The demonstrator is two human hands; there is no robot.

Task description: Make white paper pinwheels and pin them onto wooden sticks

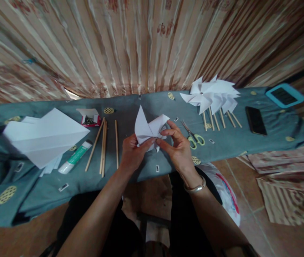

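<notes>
A white paper pinwheel [143, 125], its blades curled toward the middle, is held over the table by both hands. My left hand [133, 151] grips its lower left side, the thumb pressing near the centre. At that centre the thumb and a fingertip of my right hand [178, 144] are closed around a small pin [156, 139], partly hidden by the fingers. Close to the right hand lie scissors [192, 136] with light green handles. Left of my left hand are several wooden sticks [104, 146], one lying apart nearest the hand.
Finished pinwheels [212, 96] on sticks lie at the back right, with a phone [256, 120] and a blue-framed device [285, 95] beyond. To the left are a red box [90, 119] of small metal pins, a green-and-white tube [75, 157] and folded paper sheets [45, 137].
</notes>
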